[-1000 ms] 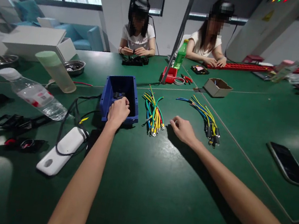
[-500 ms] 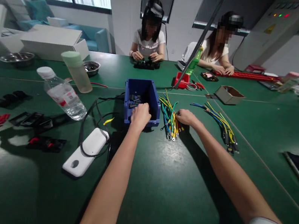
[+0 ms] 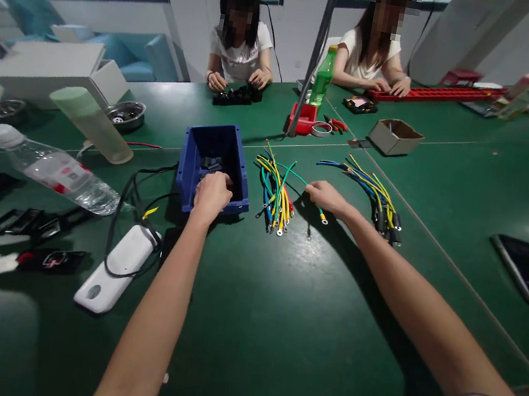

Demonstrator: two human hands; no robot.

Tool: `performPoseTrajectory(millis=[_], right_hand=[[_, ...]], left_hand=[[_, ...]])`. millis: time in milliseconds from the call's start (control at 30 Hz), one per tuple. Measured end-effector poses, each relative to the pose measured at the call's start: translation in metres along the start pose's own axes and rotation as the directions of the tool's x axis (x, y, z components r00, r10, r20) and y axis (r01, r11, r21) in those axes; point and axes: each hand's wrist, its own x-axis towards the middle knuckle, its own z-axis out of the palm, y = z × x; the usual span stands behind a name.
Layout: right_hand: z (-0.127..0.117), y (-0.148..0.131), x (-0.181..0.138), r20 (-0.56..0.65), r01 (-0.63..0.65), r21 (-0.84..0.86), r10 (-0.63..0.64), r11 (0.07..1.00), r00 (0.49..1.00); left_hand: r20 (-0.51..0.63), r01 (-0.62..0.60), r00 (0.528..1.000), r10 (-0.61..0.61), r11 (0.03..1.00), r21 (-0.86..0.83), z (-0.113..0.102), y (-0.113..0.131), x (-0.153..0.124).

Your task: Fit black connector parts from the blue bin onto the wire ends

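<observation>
Green wire point(image 3: 299, 176) w/ a ring terminal point(image 3: 324, 220) is pinched in the R hand point(image 3: 324, 196)'s fingers, over the tabletop point(image 3: 276, 308), just right of the wire pile point(image 3: 281, 197). L hand point(image 3: 213, 193) dips in the blue bin point(image 3: 239, 206) of black pieces point(image 3: 212, 163); can't tell if its fingers hold any. Step: prob. picking parts. Next move calls for a firm pinch & L fingers clearing the rim.

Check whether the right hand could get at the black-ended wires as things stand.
Probably yes: nothing visible stands between the right hand and the black-ended wires, which lie close beside it, though its grip holds a green wire.
</observation>
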Motion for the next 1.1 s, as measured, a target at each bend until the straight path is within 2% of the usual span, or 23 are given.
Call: performPoseTrajectory(millis=[100, 233, 500, 633, 733, 867, 967, 1100], right_hand=[[0.008, 0.006, -0.001, -0.122, 0.017, 0.074, -0.008, 0.997, 0.993], [0.017, 0.014, -0.003, -0.210, 0.138, 0.120, -0.110, 0.983, 0.971], [0.019, 0.019, -0.002, -0.185, 0.122, 0.048, -0.111, 0.991, 0.977], [0.018, 0.017, -0.006, -0.184, 0.087, 0.057, -0.075, 0.995, 0.980], [0.016, 0.019, -0.009, -0.176, 0.124, 0.099, -0.106, 0.987, 0.979], [0.016, 0.023, -0.010, -0.154, 0.183, 0.182, -0.156, 0.966, 0.976], [0.017, 0.023, -0.012, -0.157, 0.215, 0.220, -0.183, 0.952, 0.970], [0.019, 0.020, -0.020, -0.195, 0.195, 0.247, -0.148, 0.949, 0.970]], left_hand=[[-0.025, 0.032, 0.999, -0.031, 0.999, 0.026, 0.001, 0.001, 0.000], [-0.082, 0.063, 0.995, -0.058, 0.996, 0.063, 0.003, 0.000, -0.001], [-0.181, 0.085, 0.981, -0.067, 0.992, 0.092, 0.006, 0.006, -0.006], [-0.304, 0.114, 0.951, -0.056, 0.978, 0.176, 0.002, 0.018, -0.012], [-0.399, 0.108, 0.917, -0.021, 0.975, 0.196, -0.003, 0.023, -0.024], [-0.506, 0.098, 0.862, -0.024, 0.988, 0.119, -0.004, 0.021, -0.049], [-0.522, 0.079, 0.851, -0.049, 0.996, 0.034, 0.001, 0.018, -0.070], [-0.577, 0.048, 0.812, -0.090, 0.995, -0.088, 0.005, 0.019, -0.092]])
